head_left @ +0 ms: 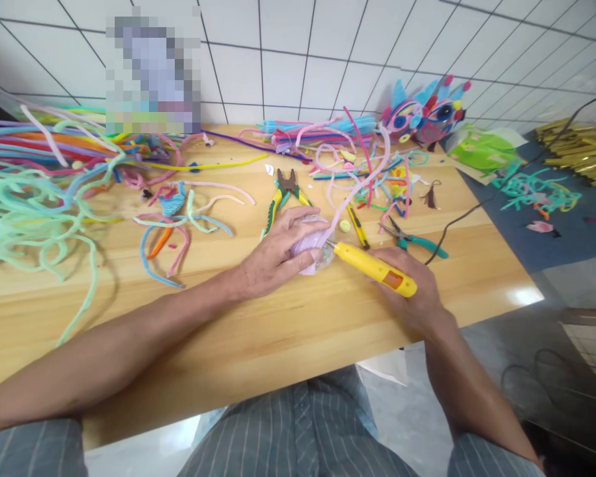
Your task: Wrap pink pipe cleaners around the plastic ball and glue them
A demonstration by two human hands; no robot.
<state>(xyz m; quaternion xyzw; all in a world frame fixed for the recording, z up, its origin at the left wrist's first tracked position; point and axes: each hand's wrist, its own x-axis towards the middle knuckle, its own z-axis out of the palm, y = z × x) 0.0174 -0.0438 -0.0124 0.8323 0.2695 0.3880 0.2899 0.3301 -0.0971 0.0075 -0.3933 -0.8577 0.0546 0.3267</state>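
Observation:
My left hand (283, 250) is wrapped over a lilac coiled piece (305, 248), its fingers on top and its thumb along the near side. A long lilac strand (360, 189) runs from that piece up to the right. In my right hand (411, 286) is a yellow glue gun (372, 266), pointing left. Its metal tip lies at the right edge of the lilac piece, close to my left thumb. Clear material shows under the piece. Green-and-yellow pliers (287, 185) lie just behind my left hand, and a yellow cutter (357, 226) lies behind the glue gun.
Teal-handled pliers (424, 244) and a black cord (444, 230) lie right of my right hand. Mint fuzzy stems (34, 199) pile up at the left. Pink and blue stems (322, 132) lie along the tiled wall, beside a colourful fuzzy figure (424, 119) at the back right.

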